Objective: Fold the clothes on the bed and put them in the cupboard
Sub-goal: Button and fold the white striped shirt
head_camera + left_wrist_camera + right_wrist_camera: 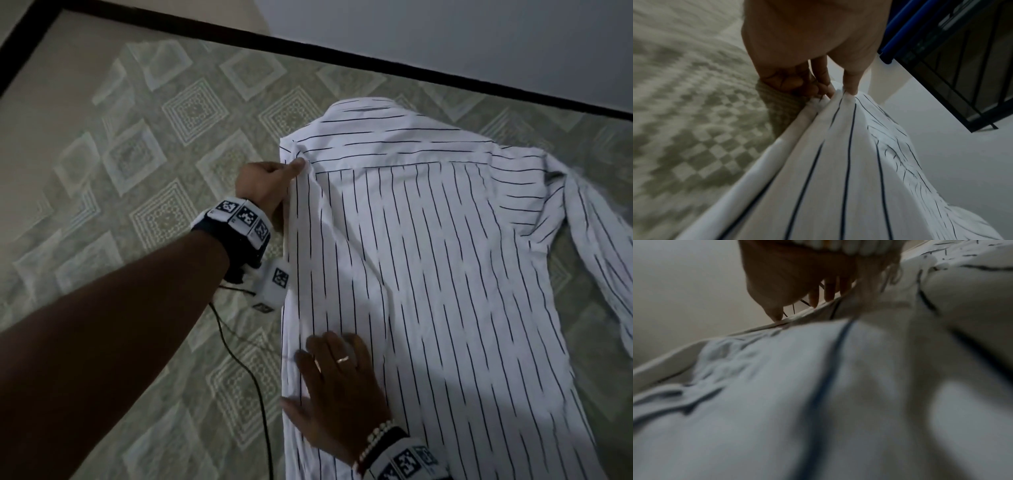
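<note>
A white shirt with thin dark stripes lies back-up on the patterned bedspread, collar toward the far edge. Its left side is folded in; its right sleeve trails off to the right. My left hand pinches the folded left edge near the shoulder; the left wrist view shows the thumb and fingers closed on the cloth. My right hand lies flat with spread fingers on the shirt's lower left part, pressing it down. The right wrist view shows blurred cloth under that hand.
A dark bed frame edge runs along the far side, with pale floor beyond. A black cable trails from my left wrist across the bedspread. In the left wrist view a dark barred frame stands at the right.
</note>
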